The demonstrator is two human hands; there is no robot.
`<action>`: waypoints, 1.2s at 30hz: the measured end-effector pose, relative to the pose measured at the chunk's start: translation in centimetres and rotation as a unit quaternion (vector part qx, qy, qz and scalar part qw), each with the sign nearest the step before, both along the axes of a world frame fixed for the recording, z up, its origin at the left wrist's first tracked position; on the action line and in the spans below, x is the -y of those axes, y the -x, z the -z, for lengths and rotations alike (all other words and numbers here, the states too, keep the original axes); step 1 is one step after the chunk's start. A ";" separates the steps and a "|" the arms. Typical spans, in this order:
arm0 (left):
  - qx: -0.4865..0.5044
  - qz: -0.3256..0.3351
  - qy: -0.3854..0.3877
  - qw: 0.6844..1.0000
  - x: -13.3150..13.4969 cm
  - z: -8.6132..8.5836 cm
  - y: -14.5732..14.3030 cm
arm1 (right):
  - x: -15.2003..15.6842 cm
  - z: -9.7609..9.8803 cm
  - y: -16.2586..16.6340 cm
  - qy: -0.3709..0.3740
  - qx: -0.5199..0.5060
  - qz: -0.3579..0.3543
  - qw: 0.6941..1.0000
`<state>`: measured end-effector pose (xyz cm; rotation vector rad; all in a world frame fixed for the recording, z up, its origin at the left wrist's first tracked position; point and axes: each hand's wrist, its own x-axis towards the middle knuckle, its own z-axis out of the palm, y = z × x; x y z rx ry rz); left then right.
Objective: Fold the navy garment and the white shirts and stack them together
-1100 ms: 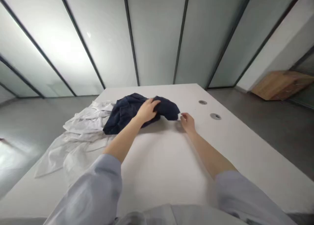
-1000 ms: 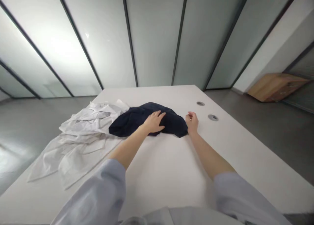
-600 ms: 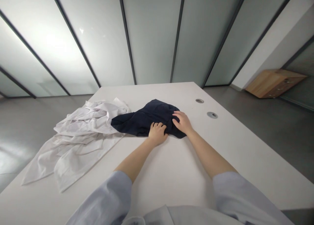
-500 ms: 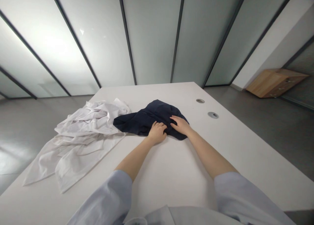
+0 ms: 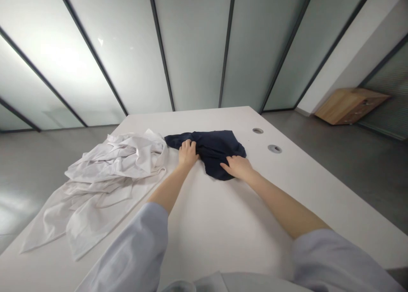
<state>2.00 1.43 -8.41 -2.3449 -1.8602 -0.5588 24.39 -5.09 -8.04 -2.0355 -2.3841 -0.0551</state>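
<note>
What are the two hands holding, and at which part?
The left hand seems to grip the dark blue garment at its near left edge. The right hand lies flat on its near right corner, not gripping.

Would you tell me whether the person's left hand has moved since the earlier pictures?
Yes. The left hand has slid leftward, away from the two round grommets and toward the white clothes, holding the dark garment.

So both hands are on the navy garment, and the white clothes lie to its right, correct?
No. The head view shows the left hand and right hand on the navy garment, but the white clothes lie to its left.
</note>
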 end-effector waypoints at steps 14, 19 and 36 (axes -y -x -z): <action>0.135 0.121 0.110 0.977 1.8 0.4 -0.5 | -3.0 1.2 -0.8 -0.143 -0.314 -0.147 0.927; 0.004 0.120 0.145 0.982 2.6 2.4 0.8 | -5.6 4.0 -4.5 -0.079 -0.275 -0.058 0.956; 0.021 -0.023 0.075 0.997 1.0 1.7 2.5 | -3.6 4.3 -3.5 -0.137 -0.195 -0.076 0.968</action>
